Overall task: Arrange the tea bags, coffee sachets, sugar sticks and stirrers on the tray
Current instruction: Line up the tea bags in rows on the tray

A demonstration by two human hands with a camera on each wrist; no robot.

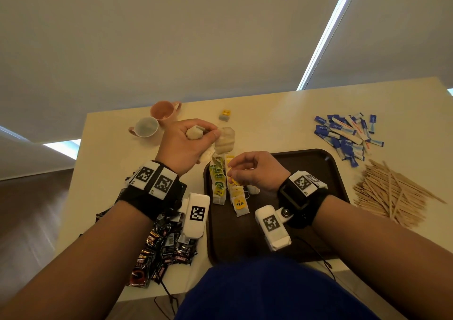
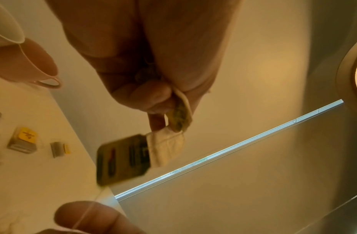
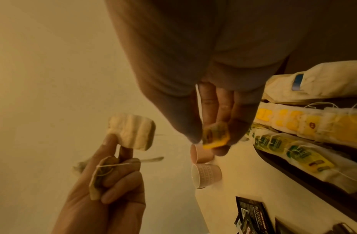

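Note:
Raised above the table's far side, my left hand (image 1: 204,133) grips a bunch of pale tea bags (image 1: 194,133); one bag (image 2: 167,147) with a dark tag dangles from it. My right hand (image 1: 234,170) hovers over the dark brown tray (image 1: 308,162) and pinches a yellow-tagged tea bag (image 3: 215,136). On the tray's left part lie a row of green-labelled tea bags (image 1: 218,183) and a row of yellow-labelled ones (image 1: 237,198). Blue and white sugar sticks (image 1: 348,135) and wooden stirrers (image 1: 387,193) are heaped right of the tray. Black coffee sachets (image 1: 161,246) lie at its left.
Two pink cups (image 1: 147,127) stand at the table's far left. A lone yellow-tagged tea bag (image 1: 225,114) lies near the far edge, and a heap of pale tea bags (image 1: 226,141) sits just beyond the tray. Roller blinds hang behind the table.

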